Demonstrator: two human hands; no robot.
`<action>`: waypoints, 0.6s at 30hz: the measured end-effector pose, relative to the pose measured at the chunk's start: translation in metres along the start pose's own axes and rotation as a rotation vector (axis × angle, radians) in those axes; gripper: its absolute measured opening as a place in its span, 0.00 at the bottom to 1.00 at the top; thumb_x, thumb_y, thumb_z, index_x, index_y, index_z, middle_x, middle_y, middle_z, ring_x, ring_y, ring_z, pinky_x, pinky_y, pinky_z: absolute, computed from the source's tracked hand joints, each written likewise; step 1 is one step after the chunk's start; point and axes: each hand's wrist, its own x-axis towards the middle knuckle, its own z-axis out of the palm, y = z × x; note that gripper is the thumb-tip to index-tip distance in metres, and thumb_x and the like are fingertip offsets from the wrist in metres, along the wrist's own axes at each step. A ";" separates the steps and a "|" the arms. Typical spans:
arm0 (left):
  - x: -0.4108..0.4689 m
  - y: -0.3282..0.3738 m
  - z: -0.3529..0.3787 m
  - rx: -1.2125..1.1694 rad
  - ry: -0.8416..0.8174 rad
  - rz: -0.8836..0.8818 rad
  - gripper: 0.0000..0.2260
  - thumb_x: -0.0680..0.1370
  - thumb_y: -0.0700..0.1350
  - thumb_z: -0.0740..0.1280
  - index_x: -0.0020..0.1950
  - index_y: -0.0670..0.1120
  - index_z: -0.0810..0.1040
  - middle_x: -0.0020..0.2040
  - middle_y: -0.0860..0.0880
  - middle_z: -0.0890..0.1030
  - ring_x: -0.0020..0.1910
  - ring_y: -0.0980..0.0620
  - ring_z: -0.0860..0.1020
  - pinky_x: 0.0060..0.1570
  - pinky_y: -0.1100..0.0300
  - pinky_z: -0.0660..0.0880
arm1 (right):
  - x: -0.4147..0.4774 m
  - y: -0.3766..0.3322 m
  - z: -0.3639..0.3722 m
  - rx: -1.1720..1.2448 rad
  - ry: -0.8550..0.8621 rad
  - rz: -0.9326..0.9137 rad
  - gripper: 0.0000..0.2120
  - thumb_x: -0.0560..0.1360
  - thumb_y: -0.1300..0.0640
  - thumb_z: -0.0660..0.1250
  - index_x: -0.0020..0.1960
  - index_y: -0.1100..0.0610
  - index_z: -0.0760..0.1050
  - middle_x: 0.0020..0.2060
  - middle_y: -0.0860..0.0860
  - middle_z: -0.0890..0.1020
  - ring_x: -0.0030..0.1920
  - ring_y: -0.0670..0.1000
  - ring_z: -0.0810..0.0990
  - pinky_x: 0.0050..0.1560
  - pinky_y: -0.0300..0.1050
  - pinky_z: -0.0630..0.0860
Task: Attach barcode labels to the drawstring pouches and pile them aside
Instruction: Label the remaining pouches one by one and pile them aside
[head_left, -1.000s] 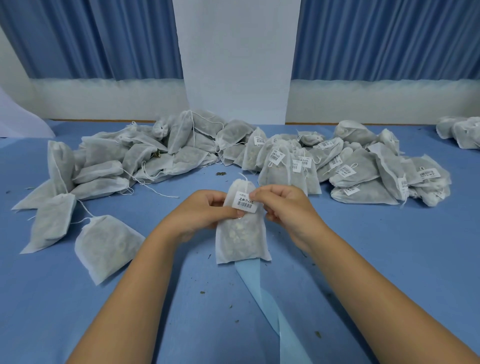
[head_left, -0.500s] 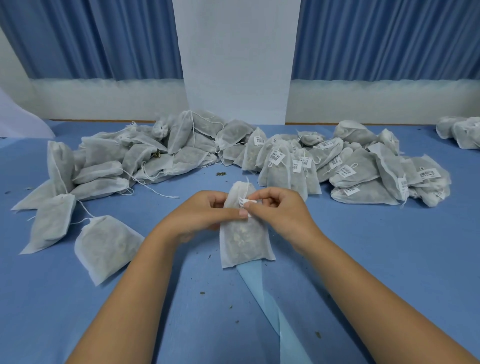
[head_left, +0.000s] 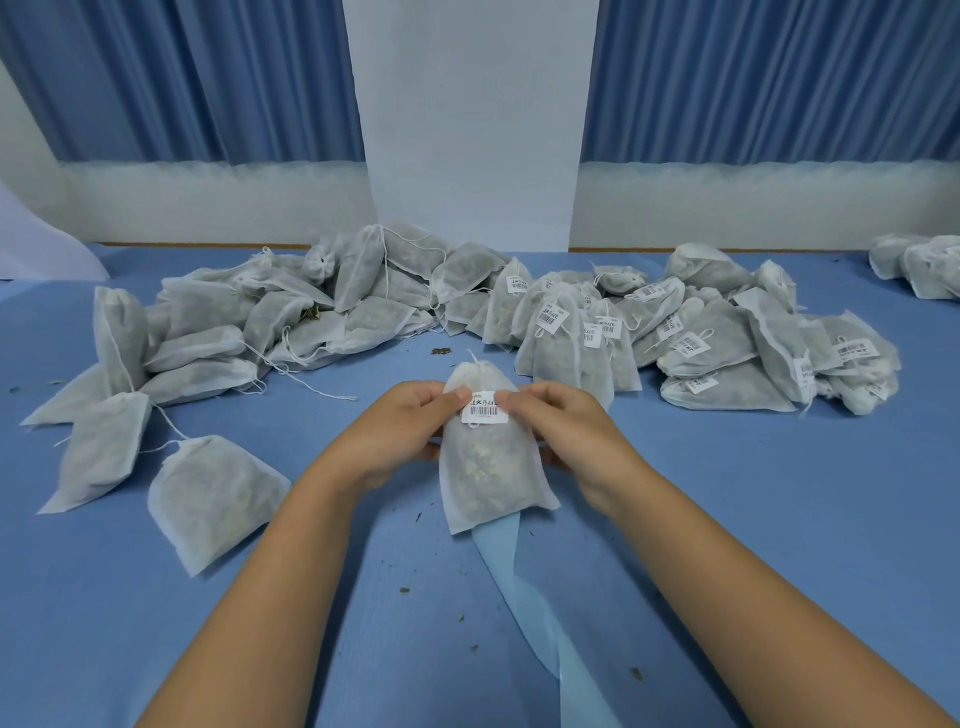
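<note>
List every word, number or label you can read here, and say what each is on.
Label on the held pouch: barcode plus a row of characters, too blurred to quote.
Labels on the piled pouches at right: barcodes and characters, too small to read.
No other text shows.

Packing workroom, blue table (head_left: 779, 519), piled pouches (head_left: 711, 343), curtains (head_left: 769, 78)

Two bare forearms fill the lower frame, the left forearm (head_left: 270, 587) at lower left and the right forearm (head_left: 727, 582) at lower right. The left hand (head_left: 400, 431) and right hand (head_left: 566, 431) are bare too, and the thumbnails (head_left: 462, 395) are short and plain.
</note>
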 end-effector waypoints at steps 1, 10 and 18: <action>-0.001 0.000 0.000 -0.008 -0.002 0.006 0.13 0.84 0.46 0.61 0.47 0.46 0.84 0.44 0.49 0.87 0.42 0.54 0.84 0.39 0.63 0.80 | 0.000 -0.001 -0.001 0.035 -0.037 0.026 0.08 0.72 0.49 0.74 0.44 0.53 0.81 0.36 0.47 0.83 0.33 0.45 0.78 0.32 0.38 0.71; 0.001 -0.001 0.003 0.031 0.011 0.002 0.13 0.84 0.48 0.60 0.48 0.47 0.84 0.44 0.50 0.87 0.43 0.55 0.85 0.39 0.64 0.79 | -0.001 -0.002 -0.002 0.227 -0.138 0.159 0.08 0.77 0.58 0.69 0.40 0.58 0.81 0.25 0.47 0.70 0.25 0.45 0.64 0.25 0.36 0.60; 0.004 -0.003 0.002 0.019 0.028 -0.014 0.08 0.81 0.46 0.67 0.47 0.47 0.85 0.43 0.49 0.86 0.41 0.54 0.83 0.38 0.63 0.79 | 0.001 0.000 -0.003 0.167 -0.142 0.127 0.07 0.74 0.54 0.72 0.43 0.59 0.80 0.28 0.48 0.69 0.28 0.46 0.64 0.28 0.39 0.59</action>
